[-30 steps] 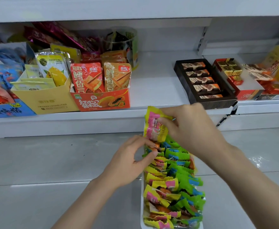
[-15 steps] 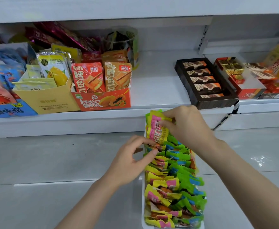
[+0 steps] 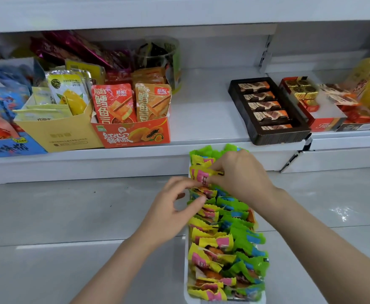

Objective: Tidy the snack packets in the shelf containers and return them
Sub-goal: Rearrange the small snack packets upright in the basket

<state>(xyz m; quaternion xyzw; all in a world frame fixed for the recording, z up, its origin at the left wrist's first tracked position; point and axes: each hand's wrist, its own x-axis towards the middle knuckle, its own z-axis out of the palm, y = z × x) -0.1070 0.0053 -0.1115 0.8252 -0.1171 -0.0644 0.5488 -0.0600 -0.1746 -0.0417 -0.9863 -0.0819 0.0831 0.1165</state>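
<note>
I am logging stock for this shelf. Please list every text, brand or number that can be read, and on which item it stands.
"QILIANG", with large "鳕鱼": red packet
"QILIANG", with large "鳕鱼": orange packet
"红心番木瓜": red-orange display box
Blue box: large brush characters, too blurred to read.
Yellow box, mango pouch, chocolate tray, tray packets: print too small or blurred.

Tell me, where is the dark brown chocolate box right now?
The dark brown chocolate box sits on the white shelf, right of centre, beside a red box.

A dark chocolate tray sits on the white shelf. Just right of it stands a red box.
</note>
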